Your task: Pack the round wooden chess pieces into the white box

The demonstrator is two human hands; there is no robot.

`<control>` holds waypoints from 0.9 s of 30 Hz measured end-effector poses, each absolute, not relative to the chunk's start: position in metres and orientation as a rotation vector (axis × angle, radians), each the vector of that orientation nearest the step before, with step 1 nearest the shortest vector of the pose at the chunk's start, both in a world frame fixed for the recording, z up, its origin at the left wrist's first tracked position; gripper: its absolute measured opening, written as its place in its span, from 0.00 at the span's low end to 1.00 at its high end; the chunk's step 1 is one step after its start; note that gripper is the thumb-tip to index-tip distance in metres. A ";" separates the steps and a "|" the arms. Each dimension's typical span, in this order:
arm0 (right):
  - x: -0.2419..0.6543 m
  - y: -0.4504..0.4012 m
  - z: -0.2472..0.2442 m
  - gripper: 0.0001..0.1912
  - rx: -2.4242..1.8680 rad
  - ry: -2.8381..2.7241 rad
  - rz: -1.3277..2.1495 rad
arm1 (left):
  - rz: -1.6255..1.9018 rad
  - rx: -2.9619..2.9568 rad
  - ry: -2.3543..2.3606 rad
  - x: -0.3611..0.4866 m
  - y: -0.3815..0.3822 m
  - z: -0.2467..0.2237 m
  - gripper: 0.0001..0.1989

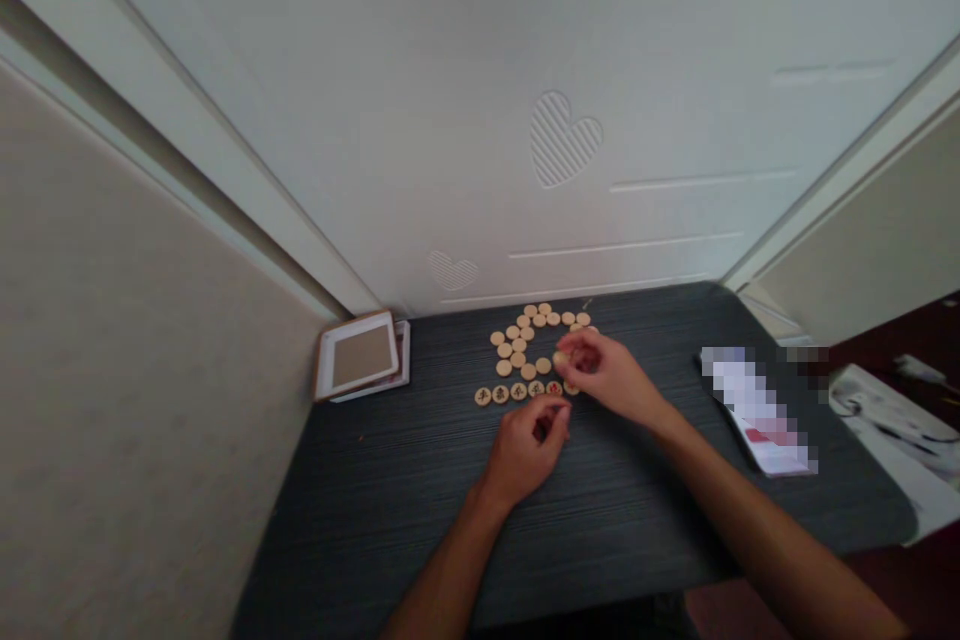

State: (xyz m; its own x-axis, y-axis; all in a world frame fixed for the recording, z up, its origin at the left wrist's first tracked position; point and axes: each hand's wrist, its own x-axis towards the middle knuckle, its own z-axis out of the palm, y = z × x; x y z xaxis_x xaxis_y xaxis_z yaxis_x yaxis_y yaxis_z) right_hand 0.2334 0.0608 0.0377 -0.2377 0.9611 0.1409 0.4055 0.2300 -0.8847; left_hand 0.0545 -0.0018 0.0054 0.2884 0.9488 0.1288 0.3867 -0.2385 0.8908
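Round wooden Chinese chess pieces lie on a dark table. A short row of them, face up with black characters, starts with a piece (482, 397) at its left end; a piece with a red character (554, 389) lies further right. My left hand (529, 445) is just below this row, fingers curled and thumb close to the index finger; what they hold, if anything, is hidden. Between the fingertips of my right hand (600, 370) is a pale chess piece (559, 359), above the row's right part. My right hand hides some pieces behind it.
Loose blank-side-up pieces (519, 346) form a ring behind the row. Stacked shallow box lids (356, 355) sit at the left back corner. A phone-like device (757, 420), partly pixelated, lies right. A white panel with hearts (566, 140) stands behind the table (375, 510).
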 end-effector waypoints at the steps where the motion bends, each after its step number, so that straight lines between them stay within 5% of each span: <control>1: 0.239 0.047 0.035 0.15 -1.211 -1.628 1.107 | 0.922 1.768 1.217 0.054 -0.002 0.006 0.10; 14: 0.231 -0.036 -0.006 0.13 -1.054 -0.821 1.583 | 0.833 1.774 1.105 0.060 -0.006 0.015 0.09; 27: 0.214 -0.052 -0.010 0.14 -1.276 -1.180 1.091 | 0.824 1.720 1.068 0.057 -0.004 0.014 0.11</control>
State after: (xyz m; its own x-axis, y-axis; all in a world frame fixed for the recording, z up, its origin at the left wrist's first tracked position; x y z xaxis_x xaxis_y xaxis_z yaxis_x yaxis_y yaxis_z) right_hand 0.2143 -0.0516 -0.0096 0.1028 0.9943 0.0265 0.0519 0.0212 -0.9984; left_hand 0.0574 -0.0040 0.0144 0.3995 0.9141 0.0686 0.2989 -0.2007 0.9330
